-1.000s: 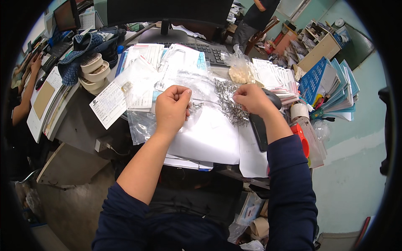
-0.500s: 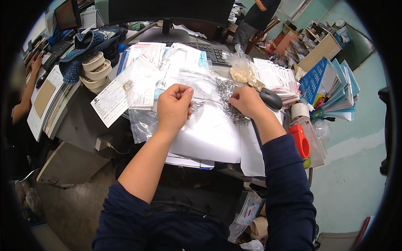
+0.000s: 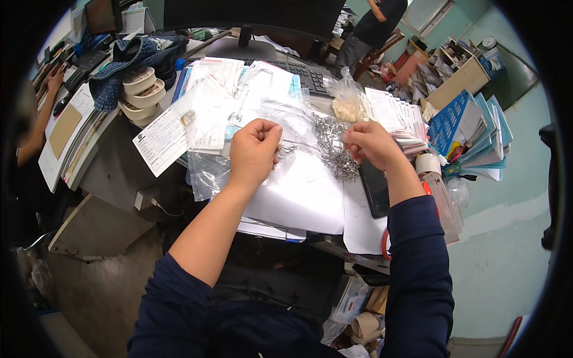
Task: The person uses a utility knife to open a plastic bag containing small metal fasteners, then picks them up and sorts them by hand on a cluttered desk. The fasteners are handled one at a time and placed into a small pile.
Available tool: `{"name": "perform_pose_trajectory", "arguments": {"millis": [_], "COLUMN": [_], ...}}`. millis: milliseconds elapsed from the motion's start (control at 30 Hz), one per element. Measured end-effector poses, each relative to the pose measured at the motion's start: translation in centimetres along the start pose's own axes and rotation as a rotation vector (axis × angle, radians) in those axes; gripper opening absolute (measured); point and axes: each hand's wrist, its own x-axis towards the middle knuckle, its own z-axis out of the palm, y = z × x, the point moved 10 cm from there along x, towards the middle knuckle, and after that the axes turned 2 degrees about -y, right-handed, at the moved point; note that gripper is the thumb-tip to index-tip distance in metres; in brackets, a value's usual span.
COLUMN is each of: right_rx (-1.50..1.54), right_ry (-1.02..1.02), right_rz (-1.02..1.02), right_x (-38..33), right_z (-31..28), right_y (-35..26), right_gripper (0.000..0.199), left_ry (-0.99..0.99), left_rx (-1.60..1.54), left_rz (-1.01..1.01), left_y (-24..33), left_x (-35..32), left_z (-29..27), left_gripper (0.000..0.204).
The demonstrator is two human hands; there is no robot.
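A heap of small silvery metal pieces (image 3: pixel 335 146) lies at the right edge of a white paper sheet (image 3: pixel 298 197). My right hand (image 3: pixel 371 143) is at the heap's right side, thumb and fingers pinched together; whatever is between them is too small to make out. Left of the heap, my left hand (image 3: pixel 255 150) is closed, its thumb pressed against the curled forefinger, and its contents are hidden. Clear plastic bags (image 3: pixel 209 174) spread beneath and beyond my left hand. A few more metal bits lie just right of it.
A black phone (image 3: pixel 375 190) lies below my right wrist. Beyond are a bag of cream-coloured pieces (image 3: pixel 347 108), stacked white cards (image 3: pixel 394 116), a keyboard (image 3: pixel 310 77) and a monitor (image 3: pixel 250 15). Stacked cream trays (image 3: pixel 143 98) stand left. Another person's arm (image 3: pixel 45 113) shows far left.
My right hand has drawn back rightward from the heap, uncovering more of the metal pieces and the phone. My left hand keeps its closed shape in nearly the same place.
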Motion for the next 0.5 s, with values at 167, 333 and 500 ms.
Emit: {"name": "perform_pose_trajectory", "arguments": {"millis": [167, 333, 500], "right_rx": [-0.052, -0.185, -0.107], "right_ry": [-0.084, -0.114, -0.006], "right_rz": [-0.038, -0.037, -0.13], "right_x": [0.2, 0.8, 0.7], "right_z": [5.0, 9.2, 4.9], "right_y": [-4.5, -6.9, -6.4], "right_gripper": [0.014, 0.025, 0.024], "left_ry": [0.001, 0.009, 0.016], "left_rx": [-0.003, -0.021, -0.008], "left_rz": [0.005, 0.008, 0.007], "left_y": [0.0, 0.1, 0.1], "left_x": [0.0, 0.2, 0.1], "left_z": [0.2, 0.1, 0.0], "left_gripper": [0.014, 0.015, 0.015]}}
